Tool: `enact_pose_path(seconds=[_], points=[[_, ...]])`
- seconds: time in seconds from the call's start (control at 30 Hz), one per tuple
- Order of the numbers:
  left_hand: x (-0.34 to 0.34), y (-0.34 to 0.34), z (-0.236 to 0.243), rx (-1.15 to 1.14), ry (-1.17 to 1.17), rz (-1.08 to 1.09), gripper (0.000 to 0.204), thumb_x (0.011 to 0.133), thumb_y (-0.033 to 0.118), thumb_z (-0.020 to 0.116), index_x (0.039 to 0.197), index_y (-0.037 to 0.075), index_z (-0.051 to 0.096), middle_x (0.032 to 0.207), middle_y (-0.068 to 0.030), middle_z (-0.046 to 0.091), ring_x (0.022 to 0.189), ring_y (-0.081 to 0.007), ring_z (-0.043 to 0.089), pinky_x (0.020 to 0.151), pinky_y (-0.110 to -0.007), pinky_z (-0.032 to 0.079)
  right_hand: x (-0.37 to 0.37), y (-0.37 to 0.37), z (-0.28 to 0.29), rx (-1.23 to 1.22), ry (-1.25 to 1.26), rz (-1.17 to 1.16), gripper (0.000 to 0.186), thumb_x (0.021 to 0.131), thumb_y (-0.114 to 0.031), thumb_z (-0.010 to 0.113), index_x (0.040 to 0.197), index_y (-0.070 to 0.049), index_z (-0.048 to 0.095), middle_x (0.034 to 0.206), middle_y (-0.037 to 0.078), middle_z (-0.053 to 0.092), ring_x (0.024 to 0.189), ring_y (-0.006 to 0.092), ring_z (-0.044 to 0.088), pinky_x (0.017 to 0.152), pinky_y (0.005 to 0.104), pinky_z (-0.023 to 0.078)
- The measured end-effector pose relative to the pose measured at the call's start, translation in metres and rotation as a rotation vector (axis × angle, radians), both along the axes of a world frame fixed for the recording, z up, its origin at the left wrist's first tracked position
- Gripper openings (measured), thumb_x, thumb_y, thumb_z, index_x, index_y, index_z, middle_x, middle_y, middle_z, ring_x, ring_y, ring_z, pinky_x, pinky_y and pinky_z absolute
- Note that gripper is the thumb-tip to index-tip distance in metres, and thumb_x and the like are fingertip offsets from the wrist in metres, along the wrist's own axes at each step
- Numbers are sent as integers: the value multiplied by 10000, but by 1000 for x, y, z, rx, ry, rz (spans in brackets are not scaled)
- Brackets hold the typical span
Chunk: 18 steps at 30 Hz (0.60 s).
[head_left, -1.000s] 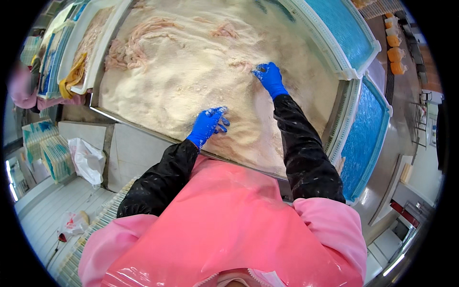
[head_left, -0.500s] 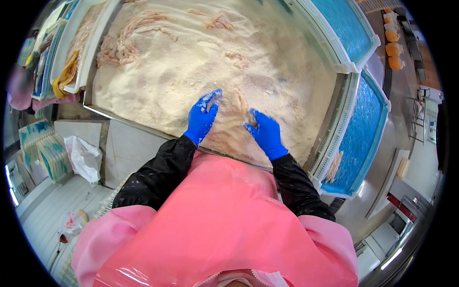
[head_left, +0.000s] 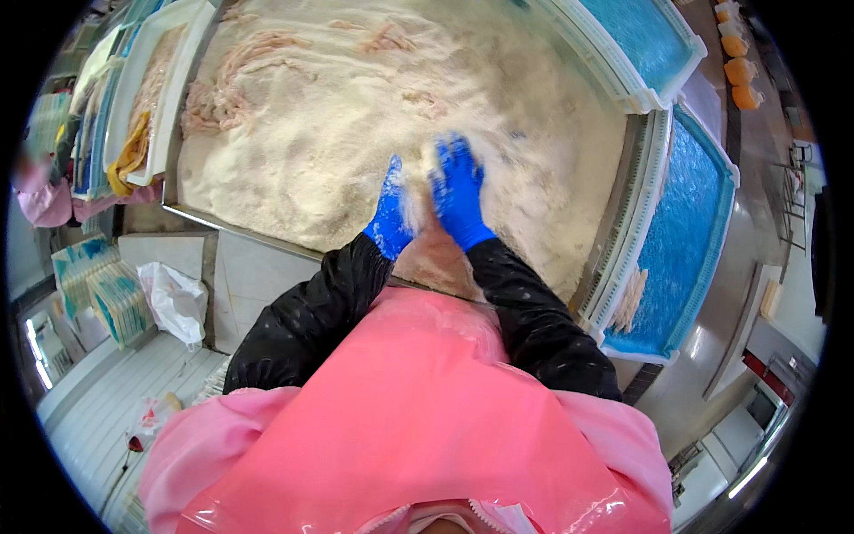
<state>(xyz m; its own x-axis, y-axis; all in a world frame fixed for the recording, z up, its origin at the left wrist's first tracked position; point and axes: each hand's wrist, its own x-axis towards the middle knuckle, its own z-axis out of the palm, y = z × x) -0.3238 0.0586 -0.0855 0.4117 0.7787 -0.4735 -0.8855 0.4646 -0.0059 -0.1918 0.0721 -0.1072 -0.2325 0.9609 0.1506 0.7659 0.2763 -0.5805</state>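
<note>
A wide metal-edged tray (head_left: 245, 231) holds a thick bed of off-white powder or fine crumbs (head_left: 294, 169). In the middle of it, near the front edge, my left hand (head_left: 391, 214) is on edge with fingers stretched out and powder stuck to the palm. Beside it, my right hand (head_left: 458, 196) lies over the powder, fingers out and blurred by motion. Both wear blue gloves. Loose powder fills the narrow gap between them; whether a strip is in it is hidden by blur. Pale pink raw-looking strips (head_left: 218, 102) lie dusted at the far left of the tray.
Blue-lined white crates (head_left: 680, 231) stand along the right side, one with a few pale strips (head_left: 630, 301). At left is a white tub (head_left: 169, 89) with a yellow-brown glove or cloth (head_left: 132, 156) on its rim. A white plastic bag (head_left: 173, 303) hangs lower left.
My hands have come closer together. The right moved left and farther into the tray, its fingers straightening; the left moved slightly right. Powder between them has been stirred.
</note>
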Motion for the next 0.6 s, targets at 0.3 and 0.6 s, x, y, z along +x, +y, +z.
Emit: enact_pose_path(seconds=[0.3,0.6], points=[[-48,-15,-48,552,1255,-144,329,906,140,571,1206,7,565,1158,-143,613,1085,-288,574,956,-392,450,-6,120,-6,-163,101,-319,324,741,-363,767,927,-103,716,990,98,663,993,309,552,868,432,406],[-47,-5,22,1285,2275,-367,427,785,122,641,1204,203,635,1188,-58,614,1188,-279,515,1058,-441,353,48,110,-2,-241,773,-209,220,834,-104,728,1013,15,682,969,69,697,847,123,624,795,279,502]])
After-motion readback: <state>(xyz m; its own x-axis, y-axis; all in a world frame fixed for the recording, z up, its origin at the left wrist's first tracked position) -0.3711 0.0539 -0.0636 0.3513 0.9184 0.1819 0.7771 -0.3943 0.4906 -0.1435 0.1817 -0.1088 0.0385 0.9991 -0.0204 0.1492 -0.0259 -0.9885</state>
